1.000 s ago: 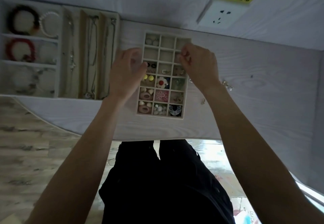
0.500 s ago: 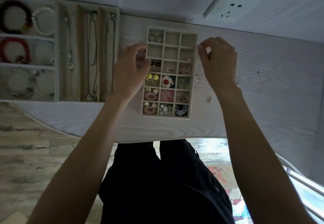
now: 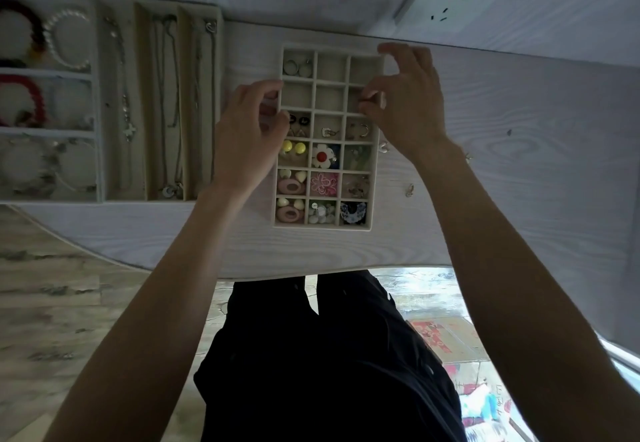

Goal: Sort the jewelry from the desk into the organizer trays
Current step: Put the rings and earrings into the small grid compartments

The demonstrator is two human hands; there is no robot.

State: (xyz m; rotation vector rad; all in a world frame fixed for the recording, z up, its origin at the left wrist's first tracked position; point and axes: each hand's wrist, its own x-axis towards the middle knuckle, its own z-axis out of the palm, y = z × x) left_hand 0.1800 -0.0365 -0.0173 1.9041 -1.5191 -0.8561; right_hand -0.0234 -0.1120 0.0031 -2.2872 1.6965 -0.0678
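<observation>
A beige grid tray (image 3: pixel 313 106) lies on the white desk (image 3: pixel 519 182); its near compartments hold earrings, a flower piece (image 3: pixel 323 156) and rings (image 3: pixel 297 67). My left hand (image 3: pixel 247 137) curls against the tray's left rim. My right hand (image 3: pixel 410 102) hovers over the tray's right column, thumb and forefinger pinched above a second-row compartment. Whether something tiny sits in that pinch is hidden. Small loose pieces lie on the desk right of the tray: one (image 3: pixel 383 146) at its edge, another (image 3: pixel 409 189) nearer me, a third (image 3: pixel 467 157) beyond my wrist.
A long-slot tray with necklaces (image 3: pixel 162 102) and a tray with bracelets (image 3: pixel 65 40) stand to the left. A wall socket (image 3: pixel 446 2) is at the back right. The desk's front edge curves near my legs.
My right hand has come back leftward from beside the tray to over its right column. My left hand stays at the left rim. The view has shifted slightly.
</observation>
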